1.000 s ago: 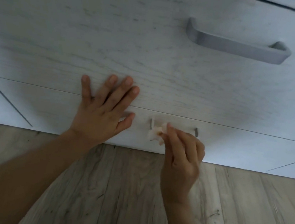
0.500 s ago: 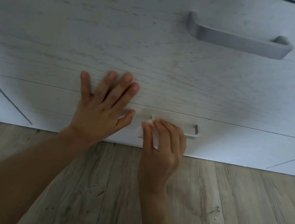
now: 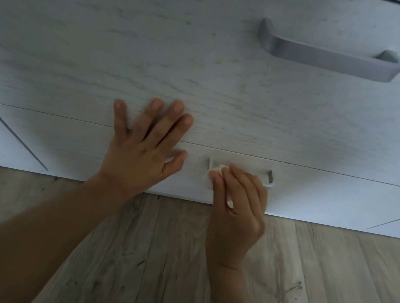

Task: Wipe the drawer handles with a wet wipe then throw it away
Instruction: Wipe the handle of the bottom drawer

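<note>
My right hand (image 3: 237,205) grips a small crumpled white wet wipe (image 3: 216,171) and holds it against the left part of the bottom drawer's pale handle (image 3: 269,178). Most of that handle is hidden behind my fingers. My left hand (image 3: 141,149) lies flat with spread fingers on the whitewashed drawer fronts, across the seam between the two drawers. A larger grey bar handle (image 3: 329,57) sits on the upper drawer at the top right, untouched.
The white wood-grain drawer fronts (image 3: 107,41) fill the upper view. Grey-brown plank flooring (image 3: 327,290) runs along the bottom. Angled cabinet seams show at the far left (image 3: 9,129) and far right (image 3: 395,219).
My right hand slid the wipe left along the bottom handle, then edged back right a little. My left hand stayed flat in place. The view shifted slightly.
</note>
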